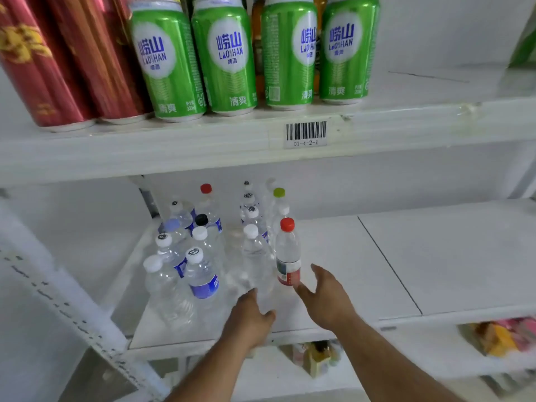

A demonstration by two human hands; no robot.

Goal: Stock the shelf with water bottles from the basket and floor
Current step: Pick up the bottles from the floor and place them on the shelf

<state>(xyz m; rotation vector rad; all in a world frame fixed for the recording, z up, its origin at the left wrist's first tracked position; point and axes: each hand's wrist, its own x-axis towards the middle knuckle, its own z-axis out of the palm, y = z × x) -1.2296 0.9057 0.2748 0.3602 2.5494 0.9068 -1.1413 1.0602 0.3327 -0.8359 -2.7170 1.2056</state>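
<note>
both hands reach over the front edge of the white middle shelf, where the water bottles stand in two loose rows on its left part; the left hand sits low with its fingers pressed against the base of a clear white-capped bottle, and whether they curl round it i cannot tell (the plastic there is blurred); the right hand is spread, fingers straight and apart, just beside a red-capped bottle with a red and white label, near it but not gripping it; to the left a blue-labelled bottle stands at the front of the other cluster, more bottles behind it; on the shelf above stand four green cans and red cans, with a barcode tag stuck on that shelf's front lip; coloured packets lie on the shelf below, at the right
</note>
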